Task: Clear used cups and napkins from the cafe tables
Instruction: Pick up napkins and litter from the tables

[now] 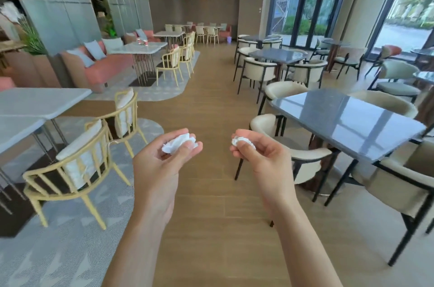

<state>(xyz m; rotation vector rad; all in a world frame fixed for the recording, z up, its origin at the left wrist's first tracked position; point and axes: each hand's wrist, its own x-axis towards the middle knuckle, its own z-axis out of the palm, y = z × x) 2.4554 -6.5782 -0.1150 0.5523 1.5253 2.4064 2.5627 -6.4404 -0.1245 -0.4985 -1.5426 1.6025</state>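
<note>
My left hand (162, 164) holds a crumpled white napkin (177, 143) between thumb and fingers, out over the wooden aisle floor. My right hand (260, 152) pinches a smaller crumpled white napkin (242, 141) at about the same height. Both hands are in mid-air between the table rows, apart from each other. Far off on a white marble table (141, 48) at the left stand two small red cups (143, 41).
A grey table (35, 103) with yellow chairs (77, 164) is at my left. A dark glossy table (347, 120) with cream chairs (303, 157) is at my right. The wooden aisle (211, 89) runs ahead between them toward more tables and a small bin (229, 39).
</note>
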